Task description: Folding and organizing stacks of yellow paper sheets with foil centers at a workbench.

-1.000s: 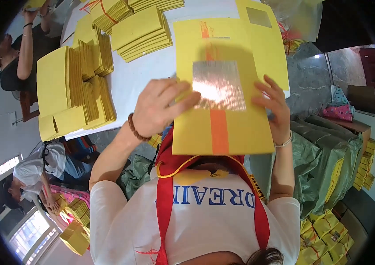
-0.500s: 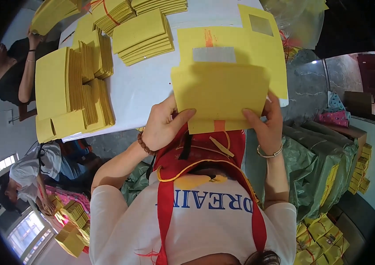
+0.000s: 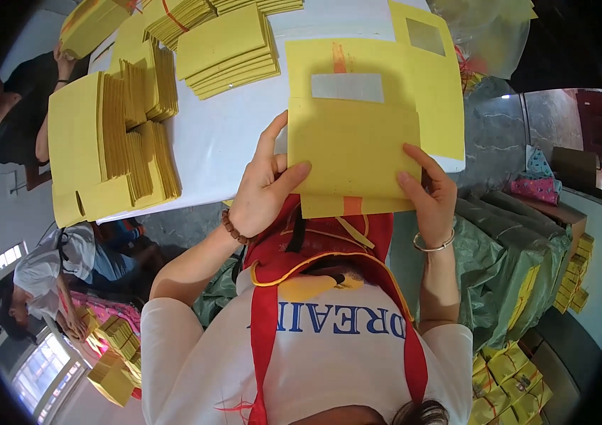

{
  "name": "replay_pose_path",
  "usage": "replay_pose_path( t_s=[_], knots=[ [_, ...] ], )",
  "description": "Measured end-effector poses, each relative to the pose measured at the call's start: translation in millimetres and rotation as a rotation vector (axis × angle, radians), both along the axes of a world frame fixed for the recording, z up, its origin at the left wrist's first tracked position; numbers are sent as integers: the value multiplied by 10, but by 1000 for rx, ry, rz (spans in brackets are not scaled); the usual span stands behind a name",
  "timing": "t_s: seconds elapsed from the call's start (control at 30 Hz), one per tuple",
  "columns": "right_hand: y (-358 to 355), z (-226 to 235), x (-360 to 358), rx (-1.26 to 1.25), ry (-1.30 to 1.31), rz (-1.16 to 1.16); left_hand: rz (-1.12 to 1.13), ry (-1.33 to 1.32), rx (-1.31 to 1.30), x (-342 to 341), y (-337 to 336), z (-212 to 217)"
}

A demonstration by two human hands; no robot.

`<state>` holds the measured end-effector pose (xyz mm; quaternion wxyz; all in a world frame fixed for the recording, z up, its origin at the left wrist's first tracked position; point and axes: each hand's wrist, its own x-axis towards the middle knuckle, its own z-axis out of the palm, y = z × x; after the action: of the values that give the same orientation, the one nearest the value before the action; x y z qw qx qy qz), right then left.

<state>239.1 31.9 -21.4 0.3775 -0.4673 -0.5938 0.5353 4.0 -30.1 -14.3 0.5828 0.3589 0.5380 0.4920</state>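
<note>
Left hand (image 3: 257, 191), right hand (image 3: 430, 193) clamped on opposite edges of yellow card (image 3: 354, 149) (matte, folded, orange-striped below).

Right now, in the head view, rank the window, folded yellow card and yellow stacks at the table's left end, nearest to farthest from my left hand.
1. Folded yellow card: touching your left hand.
2. Yellow stacks: table's left end.
3. Window: lower left, beyond the table.
</note>
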Motion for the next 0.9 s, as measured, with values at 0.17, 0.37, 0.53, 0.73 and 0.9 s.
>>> replay_pose_path(
  t_s=[0.17, 0.37, 0.53, 0.73, 0.9],
  knots=[
    [26, -24, -11, -70, 17, -18, -26, 10, -22, -30, 58, 12],
    [35, 11, -60, -114, 66, -59, -13, -35, -54, -13, 87, 57],
    [31, -7, -64, -95, 30, -76, -12, -3, -78, -1, 117, 94],
    [15, -60, -101, -3, -4, -100, -5, 428, 1, 13, 51, 80],
    [23, -66, -124, 63, -13, -116, -73, 774, 79, -24, 64, 112]
  ],
)
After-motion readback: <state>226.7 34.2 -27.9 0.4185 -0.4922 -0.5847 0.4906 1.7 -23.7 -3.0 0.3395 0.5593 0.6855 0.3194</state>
